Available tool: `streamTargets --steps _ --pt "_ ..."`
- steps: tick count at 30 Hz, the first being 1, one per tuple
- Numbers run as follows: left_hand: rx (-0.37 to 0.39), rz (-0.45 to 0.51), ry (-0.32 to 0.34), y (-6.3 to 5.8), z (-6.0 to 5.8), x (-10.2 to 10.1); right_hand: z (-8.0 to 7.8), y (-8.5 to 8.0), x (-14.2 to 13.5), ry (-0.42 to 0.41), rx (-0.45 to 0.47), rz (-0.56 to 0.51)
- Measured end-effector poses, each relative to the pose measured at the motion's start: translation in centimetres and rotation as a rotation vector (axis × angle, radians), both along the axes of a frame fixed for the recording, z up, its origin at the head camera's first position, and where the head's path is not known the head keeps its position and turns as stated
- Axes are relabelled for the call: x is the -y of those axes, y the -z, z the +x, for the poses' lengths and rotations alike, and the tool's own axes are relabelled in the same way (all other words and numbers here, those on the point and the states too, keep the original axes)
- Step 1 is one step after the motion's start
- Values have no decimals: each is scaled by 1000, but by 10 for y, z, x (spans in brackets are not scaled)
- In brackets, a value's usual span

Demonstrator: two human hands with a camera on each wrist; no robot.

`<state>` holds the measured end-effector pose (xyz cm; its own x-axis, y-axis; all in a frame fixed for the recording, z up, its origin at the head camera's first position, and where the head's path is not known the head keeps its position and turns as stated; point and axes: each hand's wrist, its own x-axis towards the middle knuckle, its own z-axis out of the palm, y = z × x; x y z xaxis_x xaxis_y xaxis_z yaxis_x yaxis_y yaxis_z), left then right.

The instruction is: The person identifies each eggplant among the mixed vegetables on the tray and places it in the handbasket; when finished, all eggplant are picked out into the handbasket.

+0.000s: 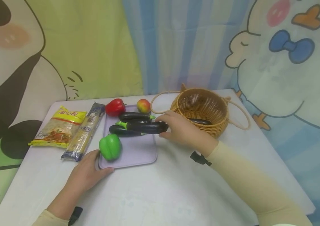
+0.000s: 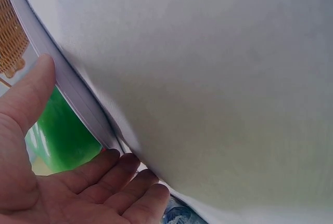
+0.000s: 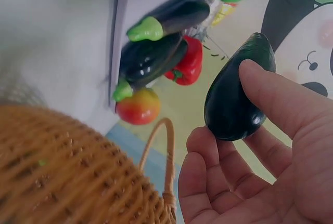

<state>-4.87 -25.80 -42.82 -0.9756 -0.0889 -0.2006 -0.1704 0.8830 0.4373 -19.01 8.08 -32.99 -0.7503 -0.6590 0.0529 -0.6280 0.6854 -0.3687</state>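
Note:
My right hand pinches the rounded end of a dark eggplant between thumb and fingers, its green stem pointing left. That eggplant hangs over the tray in the right wrist view. Beneath and behind it, two more eggplants, one at the back and one in front, lie on the lilac tray. My left hand rests at the tray's front left corner, thumb along the rim and fingers loosely extended. Beside it, a green bell pepper sits on the tray.
A red bell pepper and a red-yellow fruit are at the tray's back. Right of it stands a wicker basket with rope handles and a dark eggplant inside. Two food packets, one yellow-edged, one long, lie left.

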Motion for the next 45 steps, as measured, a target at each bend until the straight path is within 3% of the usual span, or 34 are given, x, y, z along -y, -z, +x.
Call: streamTargets --steps 13,24,31,34,41,45 --pt "3 -2 12 2 0 2 -4 -28 -30 100 14 -39" --pt "59 0 -10 1 -1 5 -13 -38 -55 163 -17 -53" --pt "48 -6 -1 1 -2 4 -19 -46 -72 192 -52 -60" --pt "44 -8 3 0 -2 4 -24 -48 -81 206 -67 -49" --pt "39 -4 8 1 -1 4 -34 -52 -100 272 3 -19" --pt "53 -9 1 0 -2 5 -38 -54 -110 277 -59 28"
